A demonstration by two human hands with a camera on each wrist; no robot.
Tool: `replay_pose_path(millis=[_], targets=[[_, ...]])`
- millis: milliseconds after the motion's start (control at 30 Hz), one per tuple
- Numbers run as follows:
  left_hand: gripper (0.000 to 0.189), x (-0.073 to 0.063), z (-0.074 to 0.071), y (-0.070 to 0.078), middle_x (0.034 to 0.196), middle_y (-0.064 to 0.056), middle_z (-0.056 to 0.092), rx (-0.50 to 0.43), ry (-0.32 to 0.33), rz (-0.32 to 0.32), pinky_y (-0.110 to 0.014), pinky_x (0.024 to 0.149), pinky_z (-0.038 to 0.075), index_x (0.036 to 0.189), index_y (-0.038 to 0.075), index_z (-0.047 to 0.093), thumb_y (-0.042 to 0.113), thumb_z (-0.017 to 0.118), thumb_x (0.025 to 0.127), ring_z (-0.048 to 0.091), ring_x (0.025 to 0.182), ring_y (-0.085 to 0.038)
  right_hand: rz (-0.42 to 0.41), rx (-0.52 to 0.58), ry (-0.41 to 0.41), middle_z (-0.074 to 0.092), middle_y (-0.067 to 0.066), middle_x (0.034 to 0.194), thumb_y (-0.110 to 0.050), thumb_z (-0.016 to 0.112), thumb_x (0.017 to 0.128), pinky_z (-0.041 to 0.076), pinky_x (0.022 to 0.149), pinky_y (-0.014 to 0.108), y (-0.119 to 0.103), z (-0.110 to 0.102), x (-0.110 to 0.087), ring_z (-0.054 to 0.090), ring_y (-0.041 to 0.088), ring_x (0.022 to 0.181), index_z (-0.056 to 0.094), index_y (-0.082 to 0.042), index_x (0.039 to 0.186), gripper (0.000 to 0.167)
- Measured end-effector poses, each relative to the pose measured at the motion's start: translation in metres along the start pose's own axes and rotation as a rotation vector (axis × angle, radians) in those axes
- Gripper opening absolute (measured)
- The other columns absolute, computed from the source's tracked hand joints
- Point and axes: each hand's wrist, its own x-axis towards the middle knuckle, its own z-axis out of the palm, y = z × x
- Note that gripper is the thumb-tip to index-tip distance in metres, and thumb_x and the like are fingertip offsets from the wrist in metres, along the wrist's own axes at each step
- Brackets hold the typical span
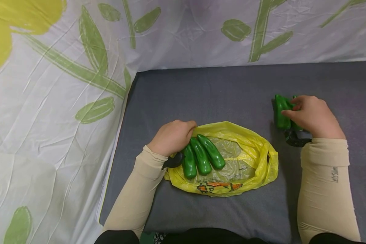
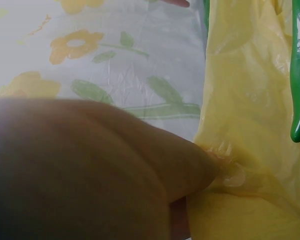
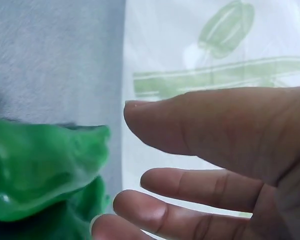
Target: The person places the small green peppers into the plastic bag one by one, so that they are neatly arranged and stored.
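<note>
A yellow plastic bag (image 1: pixel 256 176) lies with its mouth spread wide on the grey cloth. My left hand (image 1: pixel 173 137) pinches the bag's far left rim between thumb and fingers; the left wrist view shows the thumb pressed into the yellow film (image 2: pixel 250 100). Inside the bag, three glossy green peppers (image 1: pixel 200 156) lie side by side at its left. To the right, my right hand (image 1: pixel 314 113) hovers over more green peppers (image 1: pixel 282 113), partly hiding them. In the right wrist view its thumb and fingers stand apart with nothing between them, beside a green pepper (image 3: pixel 45 170).
Grey cloth (image 1: pixel 207 95) covers the table. A white sheet with printed leaves and flowers (image 1: pixel 183 34) hangs along the back and left side. Black bands (image 1: pixel 295 139) circle both wrists over beige sleeves (image 1: pixel 326 193).
</note>
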Motion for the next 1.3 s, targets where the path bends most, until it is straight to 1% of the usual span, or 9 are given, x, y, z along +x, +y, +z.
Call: replay_pose_path(millis=[300,500,600,767,933,1033,1133,1300], targets=[[0.029,-0.001,-0.002,0.001,0.082,0.000,0.068,0.000,-0.006,-0.009,-0.035,0.061,0.053,0.110,0.014,0.073,0.018,0.044,0.114,0.060,0.066,-0.016,0.032,-0.029,-0.022,0.057,0.043,0.130,-0.036,0.066,0.102,0.048,0.089,0.070,0.006,0.009,0.010,0.058,0.057,0.114,0.044,0.018,0.147,0.074],[0.030,-0.001,-0.002,0.001,0.081,0.000,0.068,-0.001,-0.003,-0.008,-0.034,0.061,0.053,0.111,0.014,0.073,0.018,0.044,0.114,0.060,0.065,-0.016,0.071,-0.053,-0.024,0.054,0.042,0.134,-0.036,0.068,0.100,0.049,0.085,0.069,0.005,0.012,0.011,0.058,0.057,0.113,0.045,0.016,0.146,0.074],[0.030,-0.001,-0.001,0.000,0.080,0.001,0.067,-0.006,-0.004,-0.008,-0.034,0.061,0.052,0.110,0.014,0.073,0.019,0.044,0.114,0.060,0.065,-0.016,0.077,-0.068,-0.007,0.055,0.041,0.132,-0.033,0.070,0.098,0.050,0.080,0.066,0.004,0.015,0.012,0.059,0.055,0.108,0.048,0.016,0.144,0.070],[0.029,0.000,-0.001,0.000,0.081,0.001,0.067,-0.010,-0.007,-0.009,-0.034,0.061,0.052,0.112,0.014,0.073,0.019,0.044,0.114,0.060,0.065,-0.016,0.063,-0.082,0.026,0.061,0.038,0.119,-0.029,0.072,0.096,0.051,0.071,0.058,0.002,0.020,0.013,0.061,0.047,0.093,0.054,0.015,0.136,0.062],[0.029,0.000,-0.001,0.000,0.085,0.000,0.070,-0.005,-0.006,-0.003,-0.034,0.063,0.053,0.115,0.014,0.073,0.019,0.044,0.114,0.061,0.067,-0.015,0.044,-0.091,0.006,0.063,0.033,0.114,-0.029,0.073,0.094,0.050,0.066,0.054,-0.002,0.024,0.014,0.060,0.043,0.089,0.056,0.011,0.134,0.060],[0.029,0.000,-0.001,0.000,0.086,-0.001,0.071,-0.002,-0.005,0.000,-0.035,0.063,0.054,0.116,0.014,0.073,0.019,0.045,0.114,0.061,0.067,-0.015,0.023,-0.098,-0.010,0.065,0.029,0.108,-0.029,0.074,0.094,0.050,0.066,0.053,-0.006,0.025,0.015,0.059,0.042,0.089,0.057,0.011,0.132,0.057],[0.029,0.000,0.000,0.000,0.085,0.000,0.070,-0.005,-0.004,0.000,-0.034,0.063,0.053,0.114,0.014,0.073,0.019,0.044,0.114,0.061,0.067,-0.015,0.011,-0.103,-0.033,0.066,0.029,0.110,-0.030,0.073,0.095,0.050,0.068,0.054,-0.009,0.026,0.015,0.060,0.041,0.090,0.055,0.011,0.135,0.060],[0.029,0.000,-0.001,0.000,0.082,0.000,0.068,-0.007,-0.006,-0.003,-0.034,0.062,0.053,0.112,0.014,0.073,0.019,0.044,0.114,0.060,0.066,-0.016,0.010,-0.103,-0.066,0.064,0.033,0.118,-0.030,0.072,0.096,0.050,0.072,0.056,-0.013,0.027,0.017,0.062,0.042,0.091,0.049,0.012,0.143,0.067]])
